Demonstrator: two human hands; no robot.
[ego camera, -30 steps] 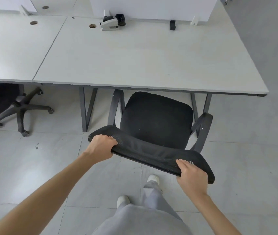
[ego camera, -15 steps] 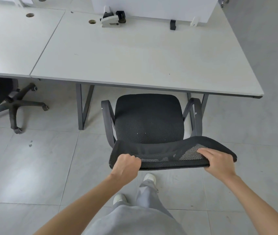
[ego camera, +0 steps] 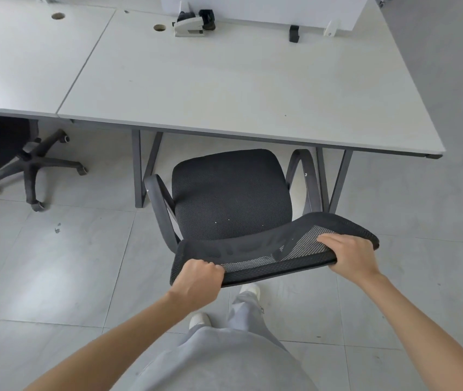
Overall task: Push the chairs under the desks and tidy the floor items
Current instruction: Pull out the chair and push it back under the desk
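A black mesh office chair [ego camera: 230,196] stands in front of the white desk [ego camera: 241,80], its seat's front edge just under the desk's near edge. My left hand [ego camera: 196,280] grips the left end of the backrest's top edge. My right hand [ego camera: 348,253] grips the right end, fingers laid over the mesh. The chair's base and wheels are hidden under the seat.
A second black chair [ego camera: 7,153] sits under the neighbouring desk [ego camera: 27,57] at the left, its wheeled base sticking out. A small scrap [ego camera: 57,228] lies on the grey tiled floor. Grey desk legs [ego camera: 140,167] flank the chair. A white clamp device [ego camera: 189,25] sits on the desk.
The chair has swung round so its backrest faces me more squarely, with its right end now farther from me. Both hands kept their grip on the backrest.
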